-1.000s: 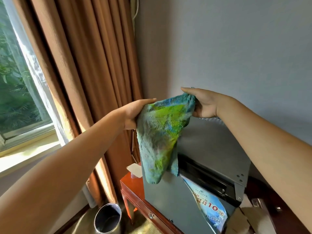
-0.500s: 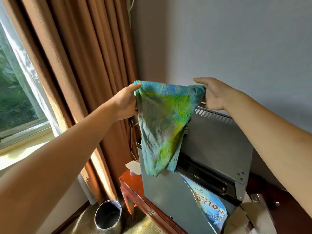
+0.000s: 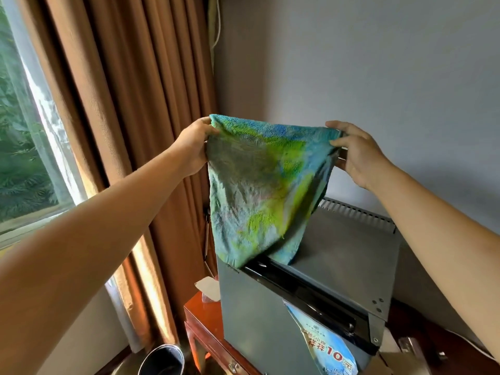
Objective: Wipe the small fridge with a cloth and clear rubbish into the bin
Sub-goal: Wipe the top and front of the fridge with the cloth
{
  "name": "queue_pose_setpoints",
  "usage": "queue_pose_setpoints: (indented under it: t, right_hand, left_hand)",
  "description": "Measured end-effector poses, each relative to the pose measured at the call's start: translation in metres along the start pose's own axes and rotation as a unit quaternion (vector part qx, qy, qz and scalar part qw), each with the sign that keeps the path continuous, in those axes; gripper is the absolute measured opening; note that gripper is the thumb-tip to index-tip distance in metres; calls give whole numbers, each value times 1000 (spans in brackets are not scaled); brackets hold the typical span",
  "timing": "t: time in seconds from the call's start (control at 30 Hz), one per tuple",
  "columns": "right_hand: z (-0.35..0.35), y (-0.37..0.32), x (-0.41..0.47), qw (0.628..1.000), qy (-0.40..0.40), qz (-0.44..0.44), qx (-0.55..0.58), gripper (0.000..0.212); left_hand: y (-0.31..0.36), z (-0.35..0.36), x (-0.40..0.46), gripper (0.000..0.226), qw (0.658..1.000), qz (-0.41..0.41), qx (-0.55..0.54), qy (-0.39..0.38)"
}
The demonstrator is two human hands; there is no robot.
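A blue and green cloth hangs spread in the air above the small grey fridge. My left hand pinches its upper left corner and my right hand pinches its upper right corner. The cloth's lower tip dangles onto the fridge's front top edge. A blue printed sticker is on the fridge door. The metal bin stands on the floor at the lower left of the fridge.
The fridge sits on a reddish wooden cabinet. Brown curtains and a window are at the left, a grey wall behind. A white paper scrap lies left of the fridge, cardboard pieces at lower right.
Both hands have moved apart and upward, stretching the cloth from a bunched drape into a wide spread sheet. The cloth's bottom has lifted higher along the fridge.
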State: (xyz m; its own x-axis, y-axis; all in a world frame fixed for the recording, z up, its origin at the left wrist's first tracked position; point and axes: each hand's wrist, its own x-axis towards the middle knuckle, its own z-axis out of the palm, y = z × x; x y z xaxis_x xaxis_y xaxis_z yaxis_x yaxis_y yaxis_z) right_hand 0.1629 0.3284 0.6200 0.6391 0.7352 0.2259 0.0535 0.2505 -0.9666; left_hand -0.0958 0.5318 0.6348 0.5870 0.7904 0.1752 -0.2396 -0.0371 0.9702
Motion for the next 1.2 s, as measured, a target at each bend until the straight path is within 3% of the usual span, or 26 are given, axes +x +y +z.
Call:
queue_pose_setpoints:
  t: [0.1, 0.23, 0.4, 0.47, 0.53, 0.63, 0.7, 0.77, 0.8, 0.87, 0.97, 1.03, 1.13, 1.2]
  right_hand:
    - [-7, -9, -5, 1000, -21, 7, -2, 35]
    - [-21, -17, -4, 995, -44, 83, 41, 29]
    - [-22, -12, -7, 977, -7, 168, -128, 50]
    - [-18, -13, -5, 983, 23, 140, -113, 60]
    - [-16, -21, 0, 995, 48, 73, -54, 66]
    - [-20, -32, -1, 1000, 15, 10, 7, 69]
    - [-30, -20, -7, 991, -32, 7, -129, 71]
    - [-41, 6, -11, 940, -44, 12, -339, 72]
    - [-46, 19, -14, 916, -40, 21, -399, 71]
    - [-51, 41, -16, 903, -11, 24, -428, 67]
    - [-52, 53, -16, 919, 52, 24, -391, 59]
    - [-57, 53, -11, 947, 69, 103, -298, 56]
    - [-56, 45, -13, 960, 27, 203, -189, 49]
    - [-55, 38, -13, 981, 10, 168, -95, 56]
  left_hand:
    - [10, -1, -1, 30, 1000, -22, 6, -16]
    - [18, -6, -3, 23, 996, -89, 0, -31]
    - [3, -3, -2, 22, 984, -169, 48, -24]
    - [-1, 6, -2, 20, 988, -145, 50, -33]
    - [2, 13, 1, 31, 998, -52, -22, -41]
    - [4, 14, -5, 42, 991, 33, -110, -66]
    - [-19, 7, -13, 43, 995, 39, -3, -90]
    - [-52, 2, -21, 49, 980, 36, 172, -89]
    - [-68, 2, -24, 51, 970, 24, 225, -85]
    - [-90, 5, -25, 51, 966, 13, 245, -80]
    - [-98, 13, -24, 49, 966, 29, 250, -50]
    - [-97, 15, -16, 46, 955, 22, 296, -27]
    - [-87, 21, -7, 27, 920, -90, 382, 7]
    - [-79, 28, -6, 30, 942, -143, 302, -17]
